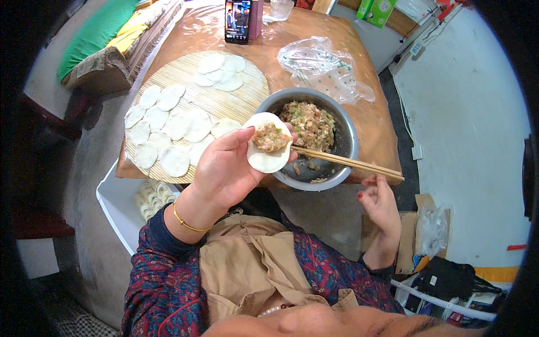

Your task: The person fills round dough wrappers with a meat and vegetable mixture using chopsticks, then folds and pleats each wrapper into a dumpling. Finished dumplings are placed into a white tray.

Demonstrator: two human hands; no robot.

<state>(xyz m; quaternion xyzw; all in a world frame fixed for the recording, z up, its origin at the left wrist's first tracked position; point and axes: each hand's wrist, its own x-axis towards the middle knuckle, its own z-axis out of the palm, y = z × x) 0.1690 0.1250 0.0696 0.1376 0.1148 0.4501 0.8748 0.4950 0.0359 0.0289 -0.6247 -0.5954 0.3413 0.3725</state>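
Note:
A round dough wrapper (269, 162) lies across the fingers of my left hand (229, 168), with my thumb on its left edge. On the wrapper sits a lump of minced filling (270, 138). Just behind it stands a metal bowl (354, 145) with more minced filling (309, 124) inside. A pair of wooden chopsticks (345, 161) rests across the bowl's rim, the thick ends sticking out to the right. My right hand (382, 206) is just below those ends, fingers loosely bent and apart from the thumb, holding nothing that I can see.
Several flat wrappers (174, 161) overlap on a round slatted mat (212, 101). A crumpled plastic bag (324, 67), a phone (238, 23) and a glass (281, 9) are on the brown-covered table (193, 33). Below the table's left edge, a white tub (116, 202) contains rows of shaped dumplings (152, 198).

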